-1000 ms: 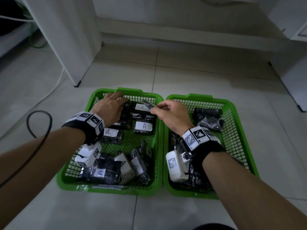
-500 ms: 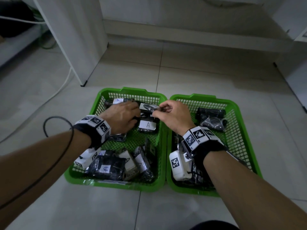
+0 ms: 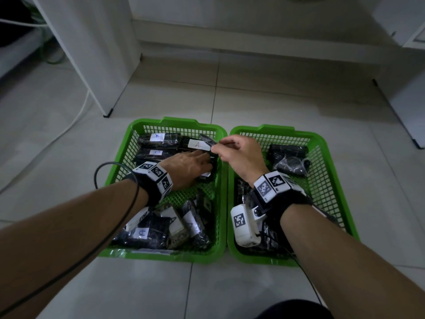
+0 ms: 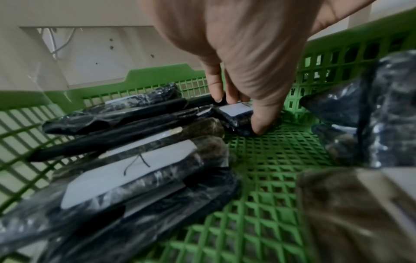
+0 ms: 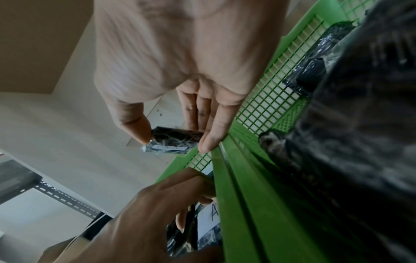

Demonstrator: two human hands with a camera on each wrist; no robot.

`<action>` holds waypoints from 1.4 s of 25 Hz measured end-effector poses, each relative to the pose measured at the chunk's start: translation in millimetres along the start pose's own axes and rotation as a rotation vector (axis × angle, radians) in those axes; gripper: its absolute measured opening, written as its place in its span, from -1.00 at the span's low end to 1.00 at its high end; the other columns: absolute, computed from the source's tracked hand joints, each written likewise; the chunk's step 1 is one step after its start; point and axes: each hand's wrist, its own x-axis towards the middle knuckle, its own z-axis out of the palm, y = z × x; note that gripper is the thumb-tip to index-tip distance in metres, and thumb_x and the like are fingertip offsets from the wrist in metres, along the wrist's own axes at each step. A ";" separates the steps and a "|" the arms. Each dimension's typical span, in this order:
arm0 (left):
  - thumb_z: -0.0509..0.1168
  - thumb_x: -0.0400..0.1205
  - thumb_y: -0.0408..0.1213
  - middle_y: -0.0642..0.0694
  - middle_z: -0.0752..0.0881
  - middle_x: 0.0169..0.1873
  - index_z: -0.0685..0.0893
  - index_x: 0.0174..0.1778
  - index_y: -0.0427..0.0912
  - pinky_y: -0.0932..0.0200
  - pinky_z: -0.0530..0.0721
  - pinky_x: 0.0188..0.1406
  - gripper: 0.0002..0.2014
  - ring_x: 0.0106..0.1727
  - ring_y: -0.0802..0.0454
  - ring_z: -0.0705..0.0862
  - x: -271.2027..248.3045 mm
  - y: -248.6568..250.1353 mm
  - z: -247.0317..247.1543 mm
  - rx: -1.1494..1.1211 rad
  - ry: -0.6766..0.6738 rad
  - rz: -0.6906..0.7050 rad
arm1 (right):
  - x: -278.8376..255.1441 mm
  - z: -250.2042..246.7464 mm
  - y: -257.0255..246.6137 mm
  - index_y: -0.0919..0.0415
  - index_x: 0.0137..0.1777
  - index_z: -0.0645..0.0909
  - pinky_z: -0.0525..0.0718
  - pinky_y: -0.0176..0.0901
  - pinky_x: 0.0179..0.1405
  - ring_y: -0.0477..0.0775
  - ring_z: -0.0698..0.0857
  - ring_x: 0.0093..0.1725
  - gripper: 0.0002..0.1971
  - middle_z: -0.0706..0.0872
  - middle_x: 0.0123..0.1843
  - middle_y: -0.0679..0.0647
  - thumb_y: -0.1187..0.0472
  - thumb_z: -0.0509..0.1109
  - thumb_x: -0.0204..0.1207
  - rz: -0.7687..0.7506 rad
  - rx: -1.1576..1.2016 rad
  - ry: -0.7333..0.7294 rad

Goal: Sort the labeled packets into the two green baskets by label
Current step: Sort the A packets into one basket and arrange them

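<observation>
Head view: the right hand (image 3: 239, 157) pinches a small black plastic-wrapped packet (image 3: 208, 140) between thumb and fingers above the far right corner of the left green mesh basket (image 3: 161, 255). The left hand (image 3: 188, 168), fingers curled, grips a white-labelled black packet (image 4: 236, 113) inside that basket. The right green mesh basket (image 3: 322, 143) sits alongside, touching.

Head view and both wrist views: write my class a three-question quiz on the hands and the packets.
1. True or false: the right hand pinches a small dark plastic-wrapped packet above the green plastic left basket.
2. Which letter is on the white label beside that hand?
3. The left hand reaches into: (a) the left basket, (b) the green plastic right basket, (c) neither?

Key: 1 true; 2 A; 3 a.
</observation>
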 end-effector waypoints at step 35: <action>0.27 0.65 -0.26 0.02 0.82 -0.20 0.80 -0.13 0.00 0.32 0.63 -0.26 -0.81 -0.25 0.14 0.76 -93.8 -1.0 -29.3 -0.729 0.102 -0.576 | -51.4 -4.9 -73.0 0.25 0.30 0.56 0.81 0.33 0.10 0.34 0.80 0.15 -0.74 0.76 0.21 0.28 0.33 0.43 0.65 0.411 -0.198 -0.625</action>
